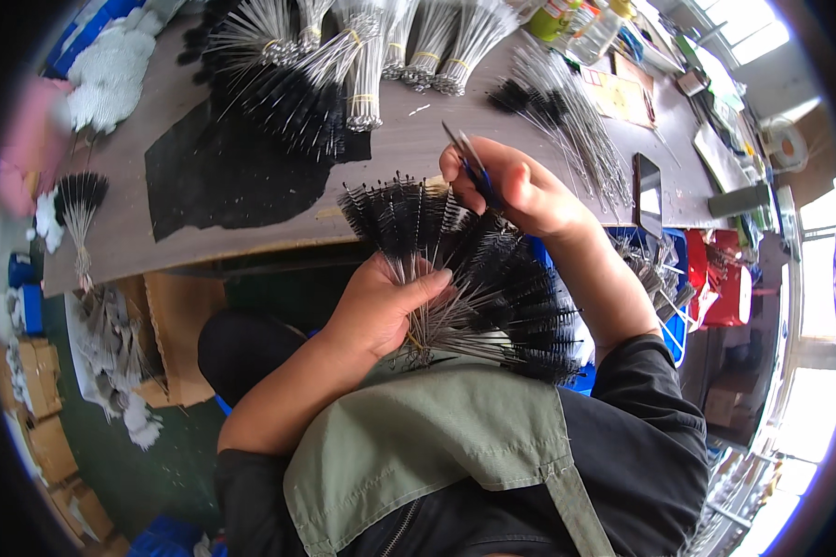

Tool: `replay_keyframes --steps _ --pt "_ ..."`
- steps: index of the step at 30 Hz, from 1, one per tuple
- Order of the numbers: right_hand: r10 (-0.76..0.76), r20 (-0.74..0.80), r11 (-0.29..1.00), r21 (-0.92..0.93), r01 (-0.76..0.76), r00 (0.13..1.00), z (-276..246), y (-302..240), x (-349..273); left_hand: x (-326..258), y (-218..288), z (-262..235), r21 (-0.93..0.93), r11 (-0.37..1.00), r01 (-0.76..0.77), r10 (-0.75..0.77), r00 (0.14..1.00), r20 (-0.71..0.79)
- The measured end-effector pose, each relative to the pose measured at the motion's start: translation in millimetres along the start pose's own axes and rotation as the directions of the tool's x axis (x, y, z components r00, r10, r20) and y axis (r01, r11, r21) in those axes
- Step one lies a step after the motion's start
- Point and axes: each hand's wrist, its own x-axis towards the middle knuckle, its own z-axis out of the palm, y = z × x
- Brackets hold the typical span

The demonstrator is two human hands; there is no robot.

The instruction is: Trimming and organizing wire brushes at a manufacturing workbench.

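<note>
My left hand (pixel 381 302) grips a fanned-out bunch of black bristle brushes on twisted wire stems (pixel 455 241), held just in front of the table edge. The wire stems cross under my thumb and the black brush heads spread up and to the right. My right hand (pixel 515 190) is above the fan, closed around a pair of small scissors with a blue handle (pixel 469 158), whose blades point up and left over the table.
A grey table (pixel 409 139) carries tied bundles of wire brushes (pixel 381 56), a black sheet (pixel 223 176), loose wire brushes (pixel 567 121), a phone (pixel 647 190) and bottles (pixel 576 23). Cardboard boxes (pixel 37 399) and white brushes (pixel 111 70) lie at the left. A blue bin (pixel 673 278) stands at the right.
</note>
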Motion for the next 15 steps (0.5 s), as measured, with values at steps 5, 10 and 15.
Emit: replay_keyframes --steps 5,10,15 --pt "-0.032 -0.126 0.909 -0.416 -0.023 0.991 7 -18 -7 -24 1 23 0.013 1.0 -0.018 0.019 0.995 -0.101" --pt "-0.05 -0.274 0.956 -0.292 -0.034 0.96 8 -43 -14 -36 -3 21 0.334 0.926 -0.175 0.223 0.968 -0.112" --pt "-0.269 -0.107 0.905 -0.369 0.213 0.957 14 -77 -39 -41 3 29 0.735 0.644 -0.212 0.42 0.901 -0.107"
